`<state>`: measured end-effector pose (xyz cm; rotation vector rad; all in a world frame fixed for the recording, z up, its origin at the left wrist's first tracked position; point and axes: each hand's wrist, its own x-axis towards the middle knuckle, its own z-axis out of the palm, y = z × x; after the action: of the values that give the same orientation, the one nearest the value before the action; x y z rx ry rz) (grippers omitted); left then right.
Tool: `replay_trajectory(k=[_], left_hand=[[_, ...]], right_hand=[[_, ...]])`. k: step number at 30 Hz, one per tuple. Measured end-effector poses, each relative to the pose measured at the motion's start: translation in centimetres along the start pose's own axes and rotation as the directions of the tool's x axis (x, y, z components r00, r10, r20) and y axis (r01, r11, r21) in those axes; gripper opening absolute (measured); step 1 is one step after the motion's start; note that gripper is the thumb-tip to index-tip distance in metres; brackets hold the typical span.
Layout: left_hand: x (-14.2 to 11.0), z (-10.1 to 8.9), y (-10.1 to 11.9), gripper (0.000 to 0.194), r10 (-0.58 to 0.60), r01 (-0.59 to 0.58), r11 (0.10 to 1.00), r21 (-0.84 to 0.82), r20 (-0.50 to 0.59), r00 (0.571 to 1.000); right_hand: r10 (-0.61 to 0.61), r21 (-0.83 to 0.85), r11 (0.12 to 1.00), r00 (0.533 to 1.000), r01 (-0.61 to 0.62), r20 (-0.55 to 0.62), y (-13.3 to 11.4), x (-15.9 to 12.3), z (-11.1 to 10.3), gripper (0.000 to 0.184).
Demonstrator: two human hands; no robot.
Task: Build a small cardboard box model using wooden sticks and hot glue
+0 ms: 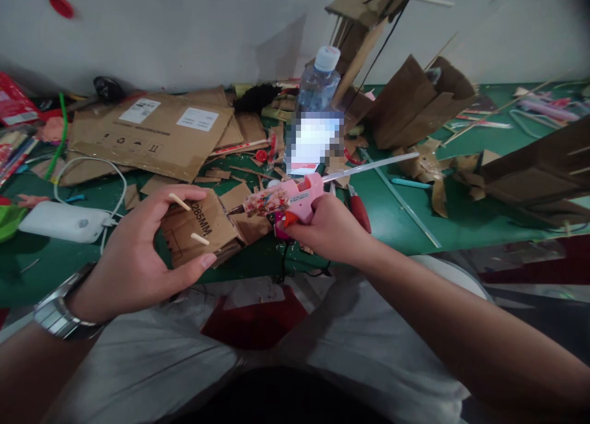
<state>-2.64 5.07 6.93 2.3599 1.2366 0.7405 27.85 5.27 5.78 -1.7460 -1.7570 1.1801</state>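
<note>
My right hand (pixel 338 230) grips a pink hot glue gun (pixel 304 198), its front crusted with coloured bits. A clear glue stick (pixel 369 167) juts from the gun's back end. The nozzle meets or nearly touches the right edge of a small cardboard box (pixel 203 222) printed "285MM". Two short wooden sticks (pixel 200 239) poke out of the box's top face. My left hand (pixel 152 246) wraps round the box's left side, thumb along the near edge and fingers along the far edge. A metal watch (pixel 64 307) circles my left wrist.
Behind lie a flattened cardboard carton (pixel 157 135), a plastic bottle (pixel 319 83) and a lit, blurred-out phone screen (pixel 313 141). A white power bank (pixel 64 221) with a cable sits left. Cardboard structures (pixel 405 104) stand right. Red-handled pliers (pixel 358 210) lie beside the glue gun on the green table (pixel 410 224).
</note>
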Motion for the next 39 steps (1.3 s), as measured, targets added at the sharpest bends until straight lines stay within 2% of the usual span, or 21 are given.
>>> replay_trajectory(k=[5,10,15,21,26,33,39], left_hand=[[0.0,-0.1,0.0,0.059,-0.004,0.004,1.0,-0.01,0.011,1.0],[0.1,-0.1,0.1,0.059,-0.013,0.013,1.0,-0.018,0.025,1.0],[0.1,-0.1,0.1,0.06,-0.009,0.01,1.0,-0.017,0.03,1.0],[-0.1,-0.2,-0.2,0.064,0.02,-0.018,0.999,-0.027,0.061,0.998],[-0.1,-0.2,-0.4,0.066,0.066,-0.058,0.994,-0.092,0.092,0.994],[-0.2,-0.3,-0.6,0.066,0.049,-0.039,0.994,-0.1,0.108,0.993],[-0.1,-0.4,-0.7,0.065,0.039,-0.027,0.994,-0.104,0.118,0.992]], right_hand=[[0.036,-0.056,0.998,0.999,-0.037,-0.027,0.0,-0.1,-0.1,0.014],[0.007,-0.04,0.999,1.0,-0.008,-0.022,0.1,0.1,0.2,0.017],[0.019,-0.061,0.998,0.999,-0.021,-0.031,0.0,0.0,-0.3,0.028],[-0.023,-0.044,0.999,0.998,0.02,-0.061,-0.1,0.0,-0.7,0.018],[-0.04,-0.03,0.999,0.995,0.037,-0.089,-0.1,0.2,-0.4,0.022],[0.012,-0.119,0.993,0.998,-0.019,-0.063,-0.6,-0.1,-0.9,0.03],[-0.029,-0.162,0.986,0.999,0.024,-0.028,-0.7,-0.4,-1.6,0.03]])
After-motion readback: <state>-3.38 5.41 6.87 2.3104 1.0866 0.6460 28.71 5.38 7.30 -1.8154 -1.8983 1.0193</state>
